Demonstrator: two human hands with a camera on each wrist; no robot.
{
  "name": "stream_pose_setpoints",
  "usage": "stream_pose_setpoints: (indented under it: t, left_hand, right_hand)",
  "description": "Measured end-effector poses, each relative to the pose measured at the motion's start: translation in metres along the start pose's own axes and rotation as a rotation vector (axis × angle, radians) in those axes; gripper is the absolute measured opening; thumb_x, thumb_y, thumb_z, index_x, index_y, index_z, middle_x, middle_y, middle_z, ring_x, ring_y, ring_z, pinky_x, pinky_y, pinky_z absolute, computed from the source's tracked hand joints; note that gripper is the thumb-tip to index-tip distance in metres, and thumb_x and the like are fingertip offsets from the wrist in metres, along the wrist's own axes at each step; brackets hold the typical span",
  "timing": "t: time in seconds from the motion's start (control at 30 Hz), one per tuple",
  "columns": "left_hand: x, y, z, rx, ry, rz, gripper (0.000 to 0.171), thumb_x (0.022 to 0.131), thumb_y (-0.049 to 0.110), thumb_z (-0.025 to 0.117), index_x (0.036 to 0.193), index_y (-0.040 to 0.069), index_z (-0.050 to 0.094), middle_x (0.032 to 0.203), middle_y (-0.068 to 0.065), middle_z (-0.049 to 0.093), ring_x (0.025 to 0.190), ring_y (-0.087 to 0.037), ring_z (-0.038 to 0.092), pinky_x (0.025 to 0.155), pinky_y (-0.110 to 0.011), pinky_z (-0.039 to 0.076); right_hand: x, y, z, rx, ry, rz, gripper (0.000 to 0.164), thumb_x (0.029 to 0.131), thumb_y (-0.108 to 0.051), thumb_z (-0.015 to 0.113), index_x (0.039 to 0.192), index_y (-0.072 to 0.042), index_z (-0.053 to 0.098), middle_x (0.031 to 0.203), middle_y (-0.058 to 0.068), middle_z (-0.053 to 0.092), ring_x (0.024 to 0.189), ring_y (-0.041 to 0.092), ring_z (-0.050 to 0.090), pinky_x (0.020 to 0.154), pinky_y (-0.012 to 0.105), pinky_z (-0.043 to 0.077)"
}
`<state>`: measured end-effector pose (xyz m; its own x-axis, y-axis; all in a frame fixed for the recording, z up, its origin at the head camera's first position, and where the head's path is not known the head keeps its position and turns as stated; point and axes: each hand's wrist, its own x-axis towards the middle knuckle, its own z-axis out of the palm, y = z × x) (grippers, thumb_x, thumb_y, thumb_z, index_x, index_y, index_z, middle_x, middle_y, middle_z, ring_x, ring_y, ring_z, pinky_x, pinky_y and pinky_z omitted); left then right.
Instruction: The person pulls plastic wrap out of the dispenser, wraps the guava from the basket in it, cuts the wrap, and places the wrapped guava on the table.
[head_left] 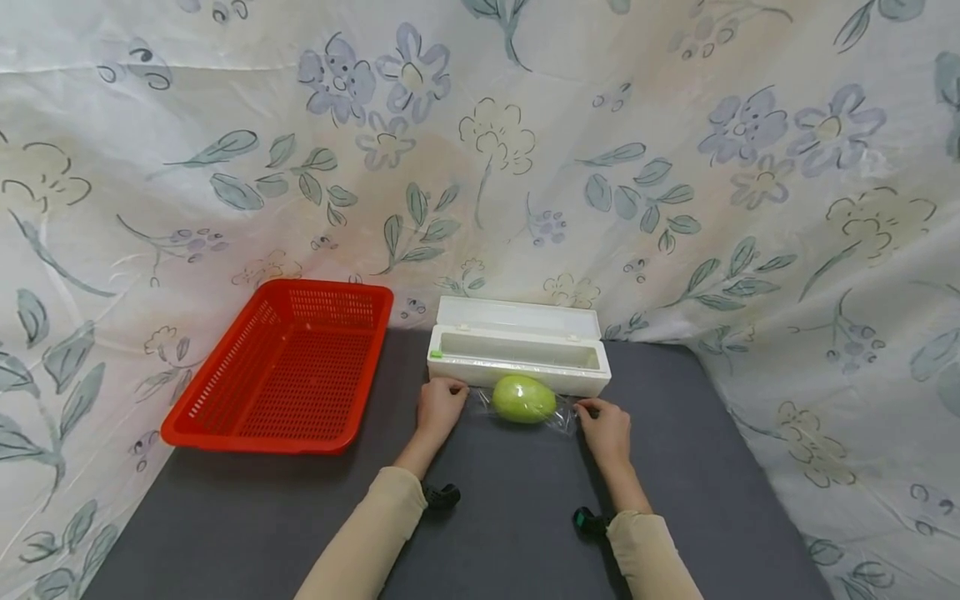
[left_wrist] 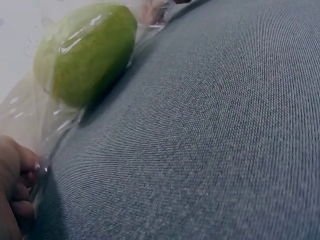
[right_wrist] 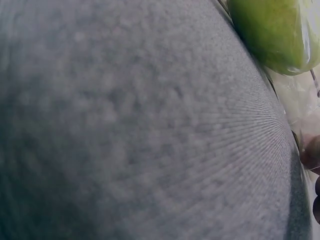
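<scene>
A green, smooth oval fruit (head_left: 523,399) lies on the dark table, covered by clear plastic wrap (head_left: 564,414) that spreads out on both sides of it. My left hand (head_left: 441,406) pinches the film's left end between thumb and finger. On the other side, my right hand (head_left: 606,429) pinches the film's right end. In the left wrist view the film stretches from my fingertips over the fruit (left_wrist: 90,55). Directly behind the fruit stands a long white wrap dispenser box (head_left: 517,375), its lid (head_left: 517,312) raised and a green slider at its left end.
To the left sits a red perforated plastic basket (head_left: 300,367), tilted in view, with nothing in it. A floral curtain (head_left: 480,167) hangs behind and along both sides of the grey table (head_left: 510,517). Black wrist cameras are strapped to both wrists.
</scene>
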<state>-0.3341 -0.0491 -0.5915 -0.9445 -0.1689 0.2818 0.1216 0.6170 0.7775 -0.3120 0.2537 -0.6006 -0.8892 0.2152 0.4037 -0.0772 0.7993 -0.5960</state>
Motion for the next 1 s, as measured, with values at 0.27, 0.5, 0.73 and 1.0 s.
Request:
stream_pose_setpoints:
  t: [0.27,0.5,0.73,1.0]
  left_hand:
    - [-0.002,-0.001,-0.008,0.019,-0.062,0.006,0.007,0.091,0.013,0.083,0.096,0.01,0.087,0.094,-0.006,0.082,0.092,-0.032,0.077,0.081,-0.049,0.06]
    - [-0.007,0.0,-0.016,0.043,-0.071,0.043,0.008,0.091,0.014,0.083,0.097,0.01,0.087,0.094,-0.006,0.082,0.093,-0.032,0.077,0.078,-0.048,0.059]
    - [-0.012,0.005,-0.023,0.02,-0.044,0.073,0.012,0.092,0.013,0.083,0.102,0.009,0.086,0.097,-0.006,0.082,0.093,-0.03,0.078,0.081,-0.048,0.06]
    - [-0.023,0.027,-0.034,-0.003,0.027,0.288,0.022,0.097,0.013,0.078,0.118,0.007,0.081,0.111,-0.009,0.08,0.102,-0.029,0.076,0.087,-0.048,0.06]
  right_hand:
    - [-0.003,0.003,0.001,0.007,0.017,-0.024,0.011,0.091,-0.011,0.085,0.095,-0.002,0.084,0.09,0.016,0.08,0.086,0.038,0.076,0.08,0.056,0.058]
    - [-0.002,0.002,0.001,0.022,0.007,-0.013,0.012,0.091,-0.011,0.085,0.098,-0.001,0.084,0.092,0.017,0.08,0.089,0.038,0.076,0.081,0.056,0.058]
    - [-0.003,0.001,0.001,0.006,-0.016,0.004,0.013,0.093,-0.01,0.083,0.1,0.001,0.083,0.095,0.019,0.08,0.09,0.039,0.076,0.082,0.057,0.058]
    - [-0.003,0.001,0.001,0.015,-0.021,0.017,0.013,0.094,-0.01,0.082,0.101,0.001,0.083,0.097,0.019,0.08,0.093,0.04,0.075,0.084,0.057,0.057]
